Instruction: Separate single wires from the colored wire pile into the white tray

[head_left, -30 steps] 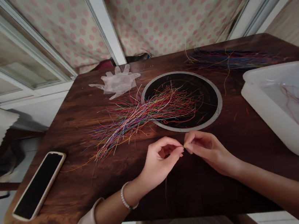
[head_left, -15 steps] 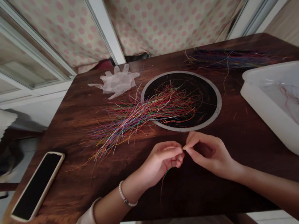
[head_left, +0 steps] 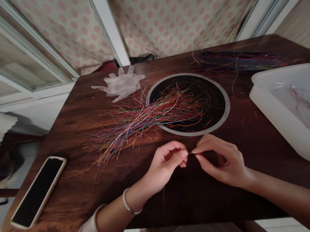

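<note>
A thin, yellowish wire (head_left: 190, 153) spans the small gap between my two hands over the front of the table. My left hand (head_left: 168, 163), with a beaded bracelet at its wrist, pinches one end between thumb and forefinger. Its other fingers are curled. From the right, my right hand (head_left: 223, 160) pinches the other end. A faint reddish strand (head_left: 163, 196) hangs below my left hand. Just beyond both hands lies a loose bundle of thin coloured wires (head_left: 144, 119), mostly red, with white, green, purple and yellow among them.
The bundle partly covers a round black plate (head_left: 214, 112) with a grey rim. A clear plastic glove (head_left: 123, 83) lies behind it. A phone (head_left: 38, 194) rests at left. At right stands a white tub (head_left: 275, 115) holding some wires; a darker wire bundle (head_left: 245, 60) lies at the back.
My fingertips have drawn slightly apart, so more of the wire shows between them. My left hand has turned a little, and the green and red strands below it show less.
</note>
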The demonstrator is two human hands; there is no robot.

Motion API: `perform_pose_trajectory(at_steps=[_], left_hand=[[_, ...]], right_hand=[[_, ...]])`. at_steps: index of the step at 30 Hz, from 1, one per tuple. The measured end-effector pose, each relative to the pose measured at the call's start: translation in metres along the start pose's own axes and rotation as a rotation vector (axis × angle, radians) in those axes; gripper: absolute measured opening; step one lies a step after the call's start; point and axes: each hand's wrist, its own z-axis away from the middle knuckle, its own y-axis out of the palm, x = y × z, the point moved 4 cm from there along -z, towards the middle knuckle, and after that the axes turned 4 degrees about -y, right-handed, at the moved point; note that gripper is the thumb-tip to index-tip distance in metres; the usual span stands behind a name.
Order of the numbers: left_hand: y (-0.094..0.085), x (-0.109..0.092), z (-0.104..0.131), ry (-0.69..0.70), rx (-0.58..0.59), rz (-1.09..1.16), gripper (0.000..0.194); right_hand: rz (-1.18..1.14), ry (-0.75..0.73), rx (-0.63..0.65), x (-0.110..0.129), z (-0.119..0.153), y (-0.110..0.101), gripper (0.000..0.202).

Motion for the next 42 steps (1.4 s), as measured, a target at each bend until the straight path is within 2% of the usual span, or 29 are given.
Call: perform_pose_trajectory(at_steps=[4, 9, 16, 19, 22, 31, 37, 42], left_hand=[[0.001, -0.005, 0.004, 0.116, -0.032, -0.186, 0.028], [0.003, -0.009, 0.008, 0.278, -0.112, -0.375, 0.023], [0.006, -0.017, 0.017, 0.615, -0.24, -0.63, 0.01], [0.008, -0.019, 0.02, 0.707, -0.262, -0.685, 0.009], [0.009, -0.019, 0.021, 0.739, -0.258, -0.712, 0.009], [0.008, -0.016, 0.022, 0.715, -0.252, -0.687, 0.011], [0.008, -0.018, 0.02, 0.728, -0.275, -0.706, 0.01], [0.008, -0.019, 0.02, 0.743, -0.279, -0.723, 0.012]], right_hand=[[-0.064, 0.068, -0.023, -0.002, 0.003, -0.002, 0.028], [-0.114, 0.08, 0.005, -0.001, 0.0, -0.002, 0.016], [-0.2, 0.141, 0.007, -0.002, -0.001, -0.001, 0.012], [-0.225, 0.153, -0.016, -0.002, 0.0, 0.0, 0.012], [-0.19, 0.119, -0.021, 0.0, 0.001, -0.001, 0.014], [0.042, -0.086, -0.027, 0.008, 0.002, -0.002, 0.028], [0.192, -0.314, -0.077, 0.013, 0.002, 0.0, 0.03], [0.214, -0.336, -0.073, 0.011, 0.004, 0.0, 0.029]])
